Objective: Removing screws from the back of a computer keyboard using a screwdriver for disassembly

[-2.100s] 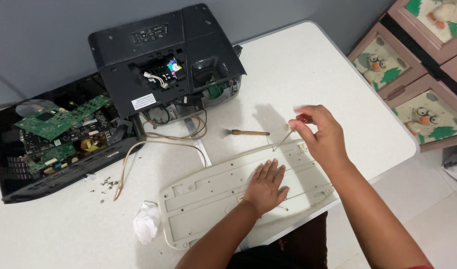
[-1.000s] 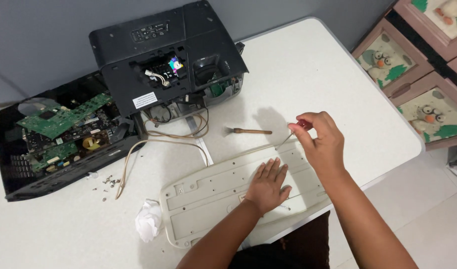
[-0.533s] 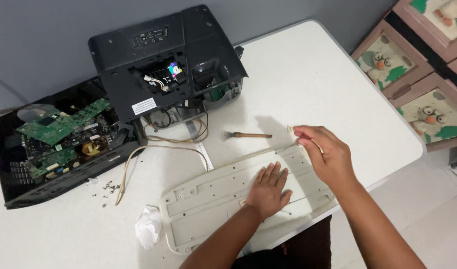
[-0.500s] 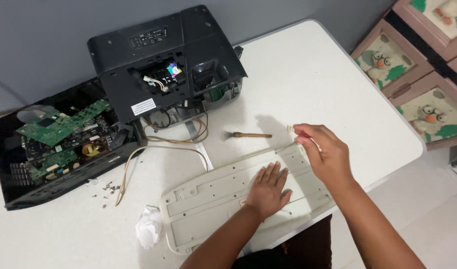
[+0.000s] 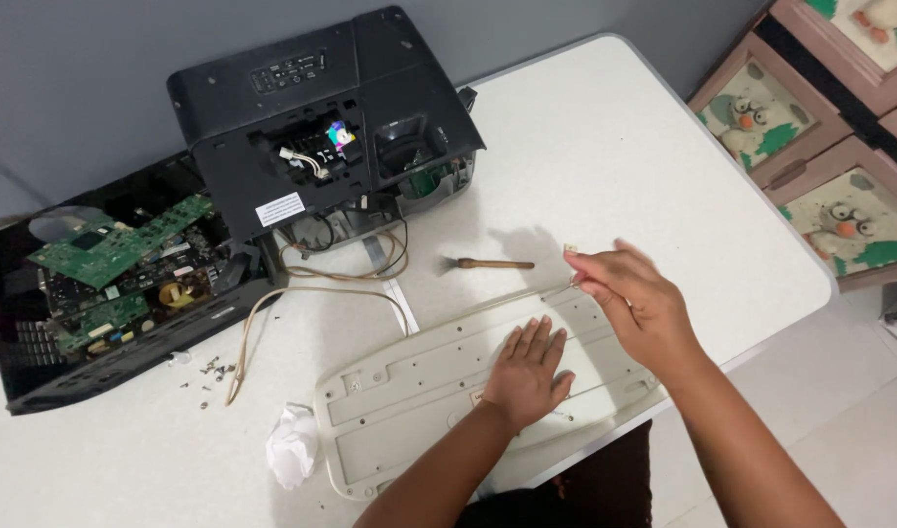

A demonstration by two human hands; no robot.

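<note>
the left hand (image 5: 529, 376) lies flat, fingers spread, on the upturned beige keyboard (image 5: 419, 391) at the table's (image 5: 615, 147) near edge. the right hand (image 5: 639, 298) pinches a thin screwdriver (image 5: 569, 284) at the keyboard's far edge — grip closed on it. a small brush (image 5: 488, 264) lies just beyond, near an opened black projector (image 5: 321, 108).

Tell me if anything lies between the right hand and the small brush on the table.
Nothing visible does. The right hand is over the keyboard's far corner, and only bare table separates it from the brush to its left.
</note>
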